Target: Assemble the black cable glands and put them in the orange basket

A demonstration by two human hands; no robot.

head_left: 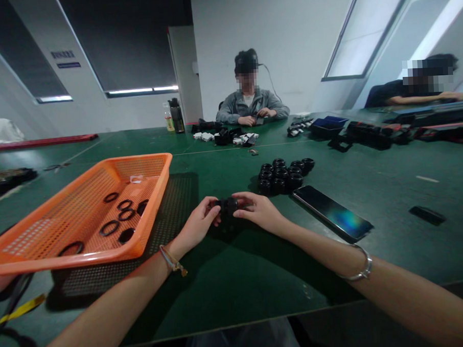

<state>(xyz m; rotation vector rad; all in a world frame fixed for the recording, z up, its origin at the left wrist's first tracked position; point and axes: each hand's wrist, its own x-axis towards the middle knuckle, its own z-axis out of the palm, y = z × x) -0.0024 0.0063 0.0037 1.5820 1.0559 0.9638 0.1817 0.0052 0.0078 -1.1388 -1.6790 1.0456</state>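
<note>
Between my two hands, just above the green table (267, 289), is a black cylindrical part (228, 207). My left hand (202, 215) grips its left end between thumb and fingers. The fingers of my right hand (258, 209) are closed on its right end. Whether it is one piece or two pressed together, I cannot make out. Beyond my right hand stands a cluster of several similar black cylindrical parts (279, 175). To the left, an orange basket (85, 259) holds several black rings (109, 228).
A phone (333, 212) lies right of my right hand, with a small black object (427, 215) farther right. Across the table sits a person (249, 103) behind white and black parts (230, 136). Another person (423, 86) is at the far right. Bottles (176, 115) stand at the back.
</note>
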